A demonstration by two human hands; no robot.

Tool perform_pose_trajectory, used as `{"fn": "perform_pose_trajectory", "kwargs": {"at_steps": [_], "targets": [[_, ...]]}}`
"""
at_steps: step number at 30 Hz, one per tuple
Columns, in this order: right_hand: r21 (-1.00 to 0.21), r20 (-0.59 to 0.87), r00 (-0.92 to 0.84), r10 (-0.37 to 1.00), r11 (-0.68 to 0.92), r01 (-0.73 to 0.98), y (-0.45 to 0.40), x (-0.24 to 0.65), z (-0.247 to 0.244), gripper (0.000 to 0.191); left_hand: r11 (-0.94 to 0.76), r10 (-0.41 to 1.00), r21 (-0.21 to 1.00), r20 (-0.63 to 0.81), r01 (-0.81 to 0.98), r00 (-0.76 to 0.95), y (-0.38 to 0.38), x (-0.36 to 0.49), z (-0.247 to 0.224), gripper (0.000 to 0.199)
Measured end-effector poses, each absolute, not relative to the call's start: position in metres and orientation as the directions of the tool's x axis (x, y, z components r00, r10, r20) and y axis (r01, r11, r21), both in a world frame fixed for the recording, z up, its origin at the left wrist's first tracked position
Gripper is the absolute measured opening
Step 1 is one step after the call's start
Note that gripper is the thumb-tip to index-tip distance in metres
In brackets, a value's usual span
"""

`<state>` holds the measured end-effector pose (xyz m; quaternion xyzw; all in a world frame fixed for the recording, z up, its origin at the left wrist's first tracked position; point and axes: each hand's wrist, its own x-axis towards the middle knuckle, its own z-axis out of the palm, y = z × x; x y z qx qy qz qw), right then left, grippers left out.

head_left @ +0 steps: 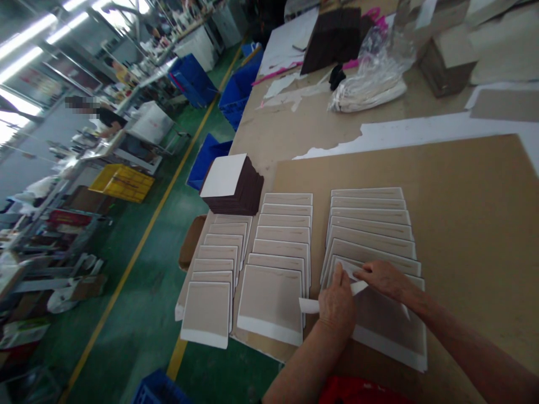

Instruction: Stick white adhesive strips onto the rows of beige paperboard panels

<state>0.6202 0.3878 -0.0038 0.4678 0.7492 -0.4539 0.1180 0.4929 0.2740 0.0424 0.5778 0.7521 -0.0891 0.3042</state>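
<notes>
My left hand (337,303) rests over the front panel (391,325) of the right-hand row, its fingers closed and pointing away from me. A white paper strip (309,306) sticks out from its left side. My right hand (385,279) is beside it, thumb and fingers pinched together at the panel's upper part. Between the hands a piece of the white strip shows, next to the right fingertips. The panels are flat, beige-grey and white-edged, overlapping like shingles. Fingers and palms hide part of the strip and the panel beneath.
Two more rows of overlapping panels, a middle row (272,297) and a left row (206,311), reach the table's left edge. Behind them stands a stack of dark-edged boards (225,177). A clear plastic bag (370,84) lies farther back. Blue crates (238,92) stand beside the table.
</notes>
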Motion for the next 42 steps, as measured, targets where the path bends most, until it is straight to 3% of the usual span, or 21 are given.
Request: {"fn": "perform_pose_trajectory", "kwargs": {"at_steps": [11,14,18,24,30,42], "targets": [[-0.541,-0.575,-0.526,0.627,0.191,0.819,0.388,0.621,-0.011,0.038,0.18,0.798,0.091,-0.595,0.979,-0.091,0.281,0.493,0.041,0.06],[-0.6,-0.528,-0.506,0.682,0.121,0.79,0.383,0.638,-0.004,0.031,0.152,0.81,0.068,-0.58,0.986,-0.085,0.282,0.492,0.039,0.059],[-0.712,-0.476,-0.365,0.8,-0.107,0.694,0.362,0.683,-0.005,0.033,0.128,0.811,0.039,-0.579,0.991,-0.082,0.283,0.492,0.037,0.059],[-0.718,-0.457,-0.068,0.887,-0.323,0.616,0.326,0.722,-0.024,0.038,0.062,0.804,-0.036,-0.591,0.997,-0.071,0.284,0.494,0.039,0.057],[-0.737,-0.378,0.112,0.919,-0.372,0.564,0.329,0.715,-0.026,0.038,-0.011,0.81,-0.122,-0.583,0.993,-0.062,0.285,0.498,0.035,0.056],[-0.772,-0.327,0.176,0.929,-0.369,0.517,0.338,0.714,-0.044,0.034,-0.055,0.823,-0.162,-0.566,0.985,-0.047,0.281,0.498,0.031,0.057]]}}
